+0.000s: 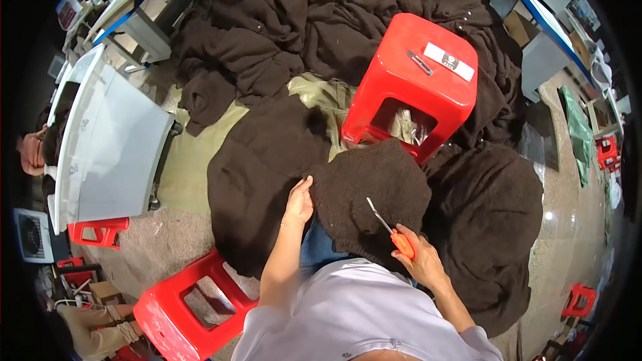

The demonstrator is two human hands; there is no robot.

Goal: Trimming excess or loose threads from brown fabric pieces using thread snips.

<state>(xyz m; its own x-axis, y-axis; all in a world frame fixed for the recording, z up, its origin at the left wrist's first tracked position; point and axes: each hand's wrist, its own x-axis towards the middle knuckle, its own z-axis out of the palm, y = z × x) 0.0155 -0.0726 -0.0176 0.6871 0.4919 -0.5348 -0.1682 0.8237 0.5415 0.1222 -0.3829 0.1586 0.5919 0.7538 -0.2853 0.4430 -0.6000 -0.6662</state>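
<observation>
Across my lap lies a dark brown knitted piece (374,180), and my left hand (300,202) is closed on its left edge. My right hand (421,262) grips an orange-handled tool (402,244) with a thin metal shaft pointing up and left over the fabric. The frame does not settle whether the tip touches the knit. More brown fabric (267,154) hangs to the left of my lap, and another brown heap (485,227) sits to the right.
A red stool (394,47) ahead carries small snips (420,62) and a white card (449,61). Beyond it spreads a large brown fabric pile (267,27). A white plastic bin (114,140) stands left; another red stool (174,307) is at lower left.
</observation>
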